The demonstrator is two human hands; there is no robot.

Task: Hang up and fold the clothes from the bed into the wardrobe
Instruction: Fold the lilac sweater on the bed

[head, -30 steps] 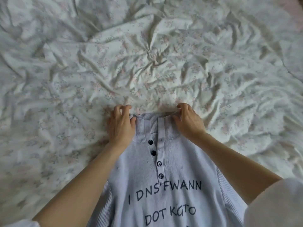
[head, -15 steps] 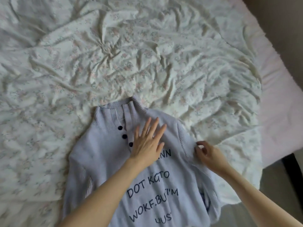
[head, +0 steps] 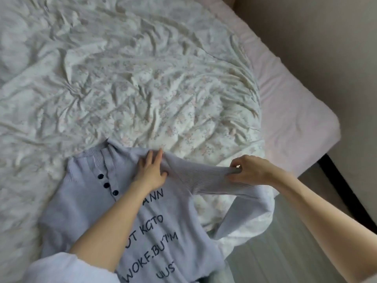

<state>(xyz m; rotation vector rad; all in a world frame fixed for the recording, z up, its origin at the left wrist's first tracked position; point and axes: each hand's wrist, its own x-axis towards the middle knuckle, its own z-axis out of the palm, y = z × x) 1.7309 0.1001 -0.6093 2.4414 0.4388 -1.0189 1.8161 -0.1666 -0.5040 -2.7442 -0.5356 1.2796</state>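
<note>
Pale lilac sweater [head: 85,211] lies front-up on the bed [head: 142,82], at six o'clock in view. Left hand [head: 150,173], grip open, presses flat on its shoulder; right hand [head: 250,170] at three o'clock pinches the lifted sleeve [head: 206,178]. Risk: pulling drags the body askew if the press slips. Partial print: "KGTO", "WOKF.BUT'M".

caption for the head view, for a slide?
Left hand presses the lilac sweater flat on the bed while the right hand pinches its sleeve, pulled out sideways.
</note>
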